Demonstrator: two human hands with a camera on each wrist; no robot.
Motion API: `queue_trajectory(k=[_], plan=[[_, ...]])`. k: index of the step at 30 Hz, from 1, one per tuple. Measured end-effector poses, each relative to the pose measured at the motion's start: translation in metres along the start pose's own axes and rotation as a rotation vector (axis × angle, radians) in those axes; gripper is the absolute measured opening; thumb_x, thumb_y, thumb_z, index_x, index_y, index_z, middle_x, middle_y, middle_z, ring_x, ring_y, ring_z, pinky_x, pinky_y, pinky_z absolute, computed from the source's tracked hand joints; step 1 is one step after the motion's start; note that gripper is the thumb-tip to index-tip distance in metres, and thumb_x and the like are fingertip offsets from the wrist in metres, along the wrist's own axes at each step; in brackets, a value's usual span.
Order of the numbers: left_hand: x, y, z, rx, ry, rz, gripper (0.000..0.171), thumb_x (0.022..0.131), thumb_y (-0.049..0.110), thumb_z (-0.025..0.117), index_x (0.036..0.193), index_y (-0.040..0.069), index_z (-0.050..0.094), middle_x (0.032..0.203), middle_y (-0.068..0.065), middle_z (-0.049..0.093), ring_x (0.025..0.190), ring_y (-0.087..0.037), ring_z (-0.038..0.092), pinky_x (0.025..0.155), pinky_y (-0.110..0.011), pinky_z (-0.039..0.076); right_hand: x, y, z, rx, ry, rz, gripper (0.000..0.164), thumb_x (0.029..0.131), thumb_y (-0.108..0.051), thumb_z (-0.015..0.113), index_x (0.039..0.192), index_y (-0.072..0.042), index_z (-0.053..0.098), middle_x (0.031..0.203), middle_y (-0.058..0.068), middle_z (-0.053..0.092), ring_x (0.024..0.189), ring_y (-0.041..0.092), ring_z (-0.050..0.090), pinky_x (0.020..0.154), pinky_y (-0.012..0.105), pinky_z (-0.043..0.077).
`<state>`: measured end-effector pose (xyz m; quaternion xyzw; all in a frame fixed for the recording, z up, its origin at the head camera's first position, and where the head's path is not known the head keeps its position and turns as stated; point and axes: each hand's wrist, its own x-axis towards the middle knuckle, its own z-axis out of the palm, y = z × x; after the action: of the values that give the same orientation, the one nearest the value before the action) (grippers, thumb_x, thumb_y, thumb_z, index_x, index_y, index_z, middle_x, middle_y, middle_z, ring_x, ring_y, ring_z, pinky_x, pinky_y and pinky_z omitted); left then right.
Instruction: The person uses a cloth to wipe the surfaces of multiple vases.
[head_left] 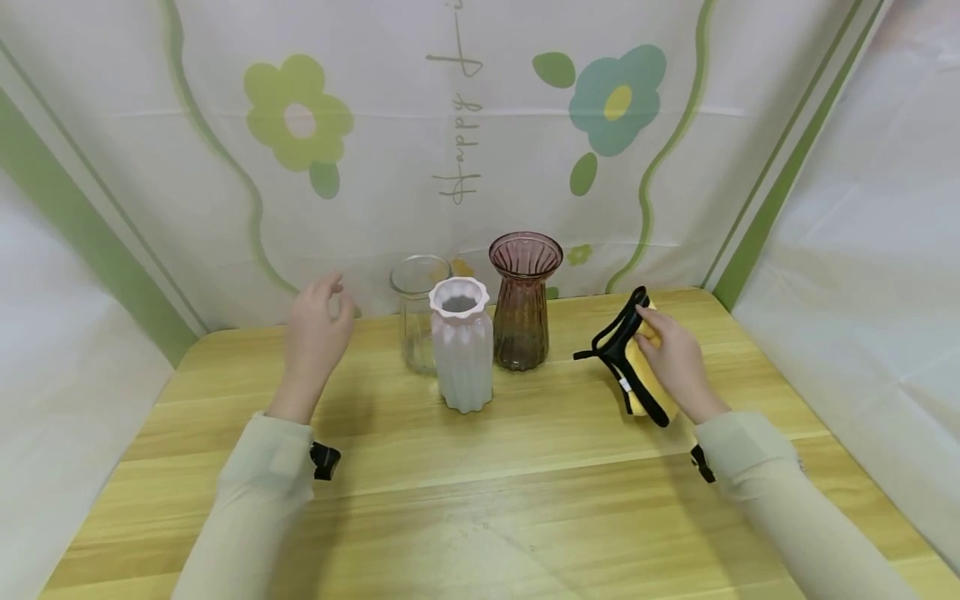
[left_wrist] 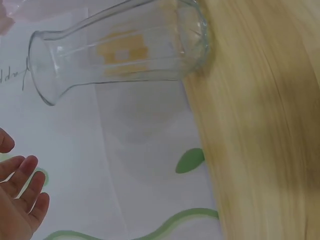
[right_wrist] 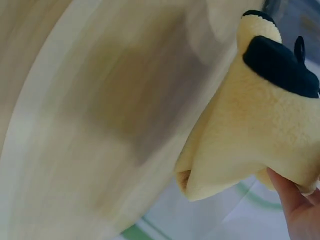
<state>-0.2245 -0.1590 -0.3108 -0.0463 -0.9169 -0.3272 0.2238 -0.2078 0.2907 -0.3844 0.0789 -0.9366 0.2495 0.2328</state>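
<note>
In my right hand (head_left: 677, 364) I pinch a yellow plush cloth (right_wrist: 240, 135) with black edging and a black loop, held just above the right side of the table. My left hand (head_left: 318, 333) hovers at the left with loosely bent fingers and touches nothing. Nearest to it is a clear glass vase (left_wrist: 135, 50), partly hidden behind a pale pink-and-white fluted vase (head_left: 463, 358) in the head view. Right beside these stands a purple-tinted glass vase (head_left: 522, 321) with a flared rim. All three vases stand upright near the table's back.
The light wooden table (head_left: 480, 508) reaches back to a white curtain (head_left: 405, 142) printed with flowers and green lines. White sheeting (head_left: 862, 275) hangs along the right side, with more at the left. Each wrist bears a small black device.
</note>
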Motion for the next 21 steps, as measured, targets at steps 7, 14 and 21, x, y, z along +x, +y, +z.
queue_trajectory(k=[7, 14, 21], plan=[[-0.002, -0.011, 0.004, 0.063, -0.027, -0.023, 0.043, 0.098, 0.018, 0.041, 0.135, -0.004, 0.048, 0.127, -0.025, 0.058, 0.122, -0.044, 0.050, 0.103, -0.057, 0.041, 0.005, 0.016, -0.001, -0.098, -0.120, 0.110, 0.046, 0.089, 0.000, 0.060, 0.133, 0.010, 0.048, 0.128, 0.037, 0.050, 0.113, 0.052, 0.051, 0.089, 0.060, 0.047], [-0.006, -0.021, 0.009, 0.098, -0.052, -0.028, 0.044, 0.098, 0.018, 0.039, 0.134, -0.005, 0.048, 0.126, -0.025, 0.059, 0.118, -0.045, 0.052, 0.098, -0.057, 0.045, 0.010, 0.023, 0.005, -0.108, -0.186, 0.202, 0.048, 0.091, -0.002, 0.057, 0.136, 0.010, 0.045, 0.131, 0.038, 0.047, 0.119, 0.053, 0.046, 0.095, 0.061, 0.043], [-0.008, -0.028, 0.013, 0.121, -0.109, -0.059, 0.046, 0.098, 0.021, 0.037, 0.137, -0.003, 0.045, 0.127, -0.025, 0.058, 0.116, -0.045, 0.054, 0.088, -0.054, 0.050, 0.011, 0.025, 0.014, -0.133, -0.240, 0.290, 0.052, 0.094, -0.010, 0.055, 0.140, 0.009, 0.040, 0.135, 0.037, 0.043, 0.115, 0.052, 0.050, 0.088, 0.058, 0.048]])
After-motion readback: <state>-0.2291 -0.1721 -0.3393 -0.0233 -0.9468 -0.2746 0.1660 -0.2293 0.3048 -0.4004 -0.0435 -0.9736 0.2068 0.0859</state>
